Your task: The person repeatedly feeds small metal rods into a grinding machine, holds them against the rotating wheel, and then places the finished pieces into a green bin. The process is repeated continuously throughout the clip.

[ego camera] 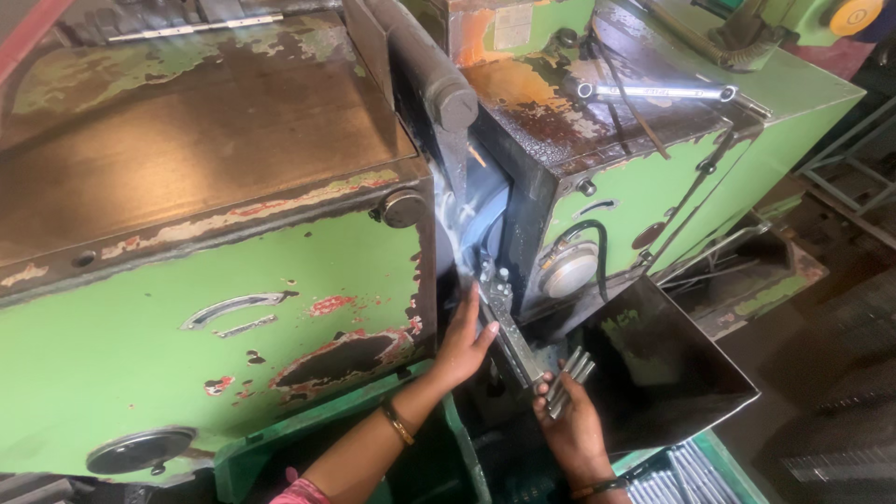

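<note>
right now the right hand [571, 431] clasps a bundle of metal rods [564, 381] just right of the slanted feed rail [511, 327]; the left hand [464, 343], fingers loosely open and empty, touches the rail's left side, about equally near.

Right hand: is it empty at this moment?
No: the right hand grips a small bundle of thin metal rods beside the green machine's feed rail.

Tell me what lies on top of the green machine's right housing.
A long metal wrench lies on the oily, rusted top of the housing, beside black cables. The far end runs out of view, so anything there is unseen.
</note>
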